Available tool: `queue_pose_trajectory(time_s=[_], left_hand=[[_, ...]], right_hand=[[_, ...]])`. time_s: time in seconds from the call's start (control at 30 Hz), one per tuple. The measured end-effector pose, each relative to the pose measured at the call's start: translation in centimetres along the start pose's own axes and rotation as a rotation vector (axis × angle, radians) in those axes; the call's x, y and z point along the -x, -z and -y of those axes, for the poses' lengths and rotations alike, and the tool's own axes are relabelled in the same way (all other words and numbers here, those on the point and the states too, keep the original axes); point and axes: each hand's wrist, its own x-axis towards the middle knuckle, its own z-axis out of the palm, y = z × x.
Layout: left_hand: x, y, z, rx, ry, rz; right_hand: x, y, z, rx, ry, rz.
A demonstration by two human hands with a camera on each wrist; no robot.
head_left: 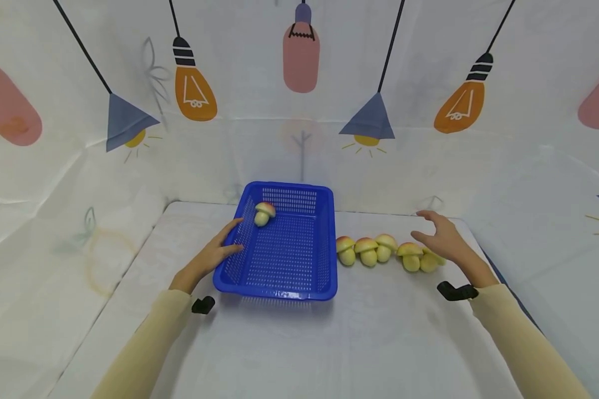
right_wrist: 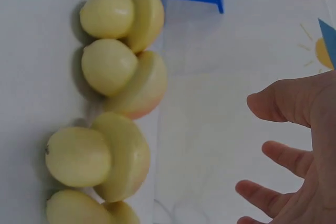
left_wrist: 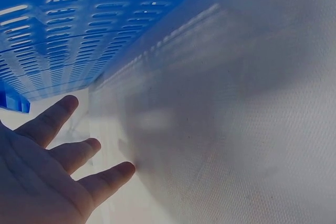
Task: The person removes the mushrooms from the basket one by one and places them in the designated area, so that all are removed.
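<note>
A blue plastic basket (head_left: 279, 293) with slotted walls stands on the table, and one mushroom-shaped piece (head_left: 264, 214) with a yellow-red cap lies in its far left corner. At the basket's left side is my left hand (head_left: 207, 259), its fingers spread and mostly straight; whether they touch the wall is unclear. To the right of the basket, several more mushroom-shaped pieces (right_wrist: 79, 156) lie in a row, pale yellow with reddish caps. My right hand (head_left: 446, 239) hovers over the right end of that row, thumb and fingers apart, holding nothing.
A white cloth covers the table (head_left: 379, 338). Behind it and at both sides hangs a white sheet (head_left: 249, 149) printed with lamps and bulbs. A dark band (head_left: 457, 291) shows at my right wrist, another (head_left: 203, 305) near the left.
</note>
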Motion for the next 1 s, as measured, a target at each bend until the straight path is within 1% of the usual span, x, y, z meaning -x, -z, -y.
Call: queue_pose_trajectory(time_s=[0.23,0.4,0.6,0.77,1.0], left_hand=[[0.1,-0.1,-0.4,0.018,0.003,0.001],[0.0,-0.3,-0.1,0.009,0.004,0.001],[-0.1,-0.2,-0.1,0.010,-0.001,-0.001],[0.0,0.0,-0.2,0.005,-0.004,0.007],[0.0,0.0,-0.2,-0.011,-0.002,-0.007]], right_hand=[[-0.9,0.4,2.8,-0.019,0.114,-0.012],[-1.3,0.2,4.8,-0.058,0.148,0.007],[-2.0,-1.1,7.2,-0.169,0.176,0.017],[-2.7,-2.3,8.6,-0.219,0.220,0.020],[-4.1,-2.9,10.6,-0.301,0.266,-0.005]])
